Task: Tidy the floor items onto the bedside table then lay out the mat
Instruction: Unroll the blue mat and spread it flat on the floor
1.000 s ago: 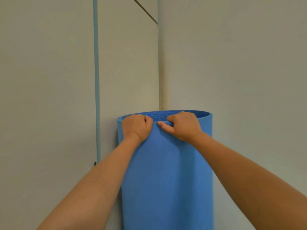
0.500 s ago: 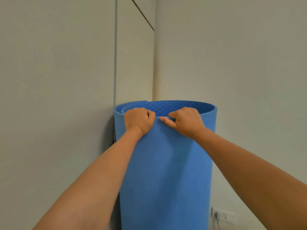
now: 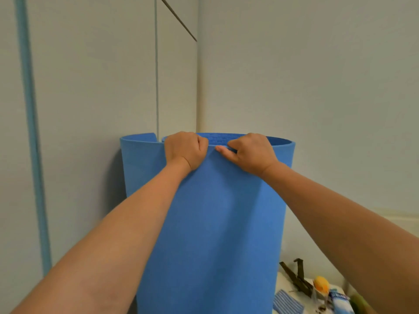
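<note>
A big blue foam mat (image 3: 210, 223) stands upright as a roll in the corner of the room, its textured inside showing at the top. My left hand (image 3: 184, 149) and my right hand (image 3: 250, 152) both grip its top edge side by side, fingers curled over the rim. The outer layer has come loose on the left and sticks out past the roll. At the bottom right the white bedside table (image 3: 283, 282) carries small items: a dark folded object (image 3: 297, 277), a yellow-orange thing (image 3: 321, 284) and a blue striped cloth (image 3: 286, 302).
Pale walls meet in a corner right behind the roll. A wardrobe-like panel with light blue vertical strips (image 3: 34, 141) fills the left side. A pale ledge (image 3: 399, 217) shows at the right edge, behind my right forearm.
The view has swung so the roll sits lower and wider in frame. The mat's outer layer has opened out to the left. The bedside table with its items has come into sight.
</note>
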The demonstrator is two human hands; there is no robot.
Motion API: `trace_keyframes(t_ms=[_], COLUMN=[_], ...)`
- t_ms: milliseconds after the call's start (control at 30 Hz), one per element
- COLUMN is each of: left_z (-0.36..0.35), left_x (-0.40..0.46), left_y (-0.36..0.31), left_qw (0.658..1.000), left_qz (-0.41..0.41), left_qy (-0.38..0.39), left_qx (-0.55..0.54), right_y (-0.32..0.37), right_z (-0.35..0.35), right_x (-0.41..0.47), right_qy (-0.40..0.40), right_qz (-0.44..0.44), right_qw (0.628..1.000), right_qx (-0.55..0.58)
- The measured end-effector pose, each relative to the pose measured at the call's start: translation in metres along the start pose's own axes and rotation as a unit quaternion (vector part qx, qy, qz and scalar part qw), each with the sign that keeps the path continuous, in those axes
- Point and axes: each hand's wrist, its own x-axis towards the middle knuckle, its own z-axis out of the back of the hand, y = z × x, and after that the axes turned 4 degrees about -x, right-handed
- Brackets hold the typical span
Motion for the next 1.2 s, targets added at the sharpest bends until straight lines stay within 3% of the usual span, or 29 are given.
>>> trace_keyframes(t_ms=[200, 667, 800, 1200], left_z=[0.061, 0.203, 0.233, 0.246], left_x=[-0.041, -0.222, -0.227, -0.279], left_y=[-0.018, -0.042, -0.053, -0.034], left_qw=[0.999, 0.989, 0.990, 0.983], left_qz=[0.015, 0.085, 0.094, 0.096], left_qy=[0.028, 0.112, 0.102, 0.153], left_qx=[-0.025, -0.037, -0.032, 0.013], right_y=[0.028, 0.149, 0.155, 0.195], right_z=[0.069, 0.224, 0.258, 0.247], right_x=[-0.009, -0.105, -0.103, -0.134], right_qy=[-0.021, 0.125, 0.083, 0.048], right_qz=[0.009, -0.010, -0.025, 0.017], right_qw=[1.000, 0.991, 0.996, 0.998], right_qx=[-0.006, 0.049, 0.033, 0.047])
